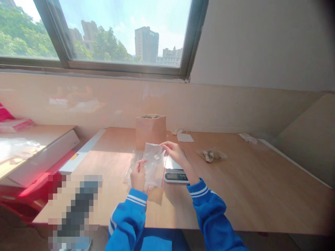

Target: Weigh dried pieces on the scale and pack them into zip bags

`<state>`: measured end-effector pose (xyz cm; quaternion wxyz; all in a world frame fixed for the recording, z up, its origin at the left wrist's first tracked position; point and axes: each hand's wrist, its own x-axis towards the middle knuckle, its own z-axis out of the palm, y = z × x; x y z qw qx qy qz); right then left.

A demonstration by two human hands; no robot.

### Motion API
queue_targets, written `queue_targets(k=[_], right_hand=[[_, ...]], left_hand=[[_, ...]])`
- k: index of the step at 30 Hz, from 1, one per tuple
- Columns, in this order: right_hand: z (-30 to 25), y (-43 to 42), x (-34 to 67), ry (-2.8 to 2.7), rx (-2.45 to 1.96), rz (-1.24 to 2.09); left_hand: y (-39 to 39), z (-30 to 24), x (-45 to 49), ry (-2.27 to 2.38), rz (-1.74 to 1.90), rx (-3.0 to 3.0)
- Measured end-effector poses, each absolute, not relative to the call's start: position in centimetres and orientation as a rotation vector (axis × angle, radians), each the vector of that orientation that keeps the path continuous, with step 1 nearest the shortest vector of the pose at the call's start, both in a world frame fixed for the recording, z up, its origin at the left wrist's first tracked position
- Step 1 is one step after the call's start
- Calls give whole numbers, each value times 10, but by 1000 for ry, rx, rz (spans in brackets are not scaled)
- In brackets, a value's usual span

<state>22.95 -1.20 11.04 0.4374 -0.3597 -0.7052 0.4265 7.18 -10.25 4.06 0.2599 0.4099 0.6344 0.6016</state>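
Observation:
A clear zip-lock bag with a red seal line hangs between my two hands above the table. My left hand pinches its left side, and my right hand grips its upper right corner. More clear plastic bags lie just behind my left hand. Under my right hand stands a digital kitchen scale, its platform partly hidden by the hand and the bag. Behind the held bag, an open brown paper bag stands upright with dark contents at its mouth.
To the right lies a filled clear bag of pale, lumpy pieces. A white paper and crumpled scraps rest at the back of the wooden table. Another table with plastic and a red stool stand at left.

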Motion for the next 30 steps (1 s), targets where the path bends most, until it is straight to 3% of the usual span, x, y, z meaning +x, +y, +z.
queue_targets(k=[4, 10, 15, 22, 30], right_hand=[[88, 4, 258, -1683, -951, 1040], [36, 25, 342, -1625, -1470, 96], [-10, 22, 398, -1575, -1954, -282], [-17, 21, 419, -1591, -1722, -296], [55, -51, 385, -1138, -1451, 120]], left_hand=[[-104, 49, 47, 1780, 1443, 1296], [-111, 46, 18, 2336, 1176, 1299], [-107, 33, 38, 2425, 1316, 1798], [-98, 2, 73, 2158, 525, 2189], [-100, 7, 69, 2065, 599, 2003]])
